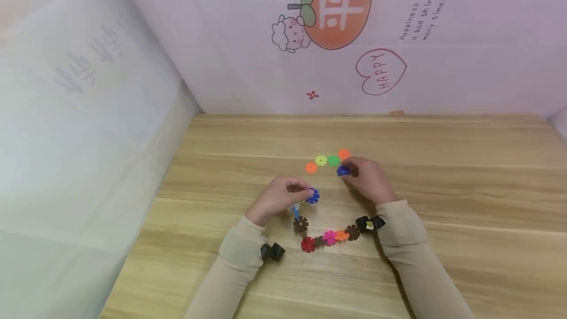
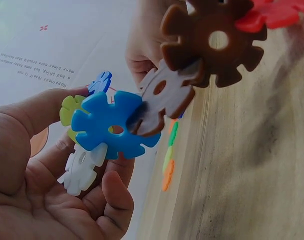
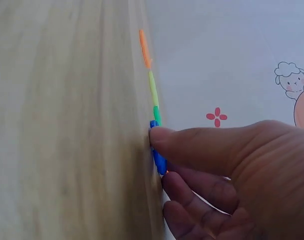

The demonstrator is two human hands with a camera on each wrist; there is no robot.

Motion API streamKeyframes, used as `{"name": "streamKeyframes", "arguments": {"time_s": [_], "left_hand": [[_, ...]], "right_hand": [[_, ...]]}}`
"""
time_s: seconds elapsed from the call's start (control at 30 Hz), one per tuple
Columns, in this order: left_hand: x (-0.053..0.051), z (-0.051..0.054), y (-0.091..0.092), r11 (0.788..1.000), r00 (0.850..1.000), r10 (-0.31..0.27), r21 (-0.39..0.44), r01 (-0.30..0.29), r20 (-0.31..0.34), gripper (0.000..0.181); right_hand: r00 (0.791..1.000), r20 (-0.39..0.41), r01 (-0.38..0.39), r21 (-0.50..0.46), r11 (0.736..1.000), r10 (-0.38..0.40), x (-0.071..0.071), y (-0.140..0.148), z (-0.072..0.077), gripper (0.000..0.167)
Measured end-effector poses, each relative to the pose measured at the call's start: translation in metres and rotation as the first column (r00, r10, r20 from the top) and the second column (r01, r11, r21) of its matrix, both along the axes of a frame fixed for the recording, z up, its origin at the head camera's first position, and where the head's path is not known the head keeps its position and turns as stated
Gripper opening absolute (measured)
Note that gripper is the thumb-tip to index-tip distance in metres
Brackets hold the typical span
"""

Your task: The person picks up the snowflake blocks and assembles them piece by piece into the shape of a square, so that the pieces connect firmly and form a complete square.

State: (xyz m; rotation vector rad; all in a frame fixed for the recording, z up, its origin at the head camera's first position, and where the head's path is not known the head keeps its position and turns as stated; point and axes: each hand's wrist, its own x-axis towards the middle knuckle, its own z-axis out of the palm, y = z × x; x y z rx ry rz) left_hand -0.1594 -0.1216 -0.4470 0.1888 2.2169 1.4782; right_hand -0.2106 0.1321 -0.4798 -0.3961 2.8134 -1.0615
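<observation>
My left hand [image 1: 275, 199] holds one end of a chain of notched plastic snowflake discs, with thumb and fingers at a dark blue disc [image 1: 315, 199]. In the left wrist view, a light blue disc [image 2: 94, 120], a white disc [image 2: 77, 182] and a yellow-green disc [image 2: 67, 111] show beside its fingers. The chain runs through a brown disc [image 2: 244, 52] to a red disc [image 1: 305, 241], then right toward another brown disc [image 1: 356, 229]. Farther back, my right hand [image 1: 371, 181] pinches a separate dark blue disc [image 3: 160, 164] between thumb and fingers, close to the tabletop.
Just left of and behind the right hand lie loose discs: an orange disc [image 1: 308, 170], a yellow disc [image 1: 318, 163], a green disc [image 1: 333, 160] and another orange disc [image 1: 344, 153]. A printed cloth wall [image 1: 239, 73] borders the wooden table [image 1: 465, 171] at the back.
</observation>
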Motion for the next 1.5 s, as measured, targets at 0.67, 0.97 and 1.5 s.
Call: {"name": "streamKeyframes", "arguments": {"time_s": [0.67,0.97,1.5], "left_hand": [[-0.001,-0.001,-0.007,1.000,1.000,-0.017,-0.013,0.017,-0.005,0.018],[-0.001,0.002,-0.005,1.000,1.000,-0.016,-0.013,0.016,0.002,0.019],[-0.001,0.001,-0.007,1.000,1.000,-0.002,-0.023,0.002,0.018,0.017]], "right_hand": [[1.000,0.015,-0.002,-0.049,0.999,0.003,0.015,0.001,-0.002,0.018],[0.994,0.031,-0.098,-0.112,0.989,0.102,0.020,0.003,0.006,0.017],[0.957,-0.107,-0.289,-0.277,0.916,0.269,0.034,-0.009,0.025,0.019]]}}
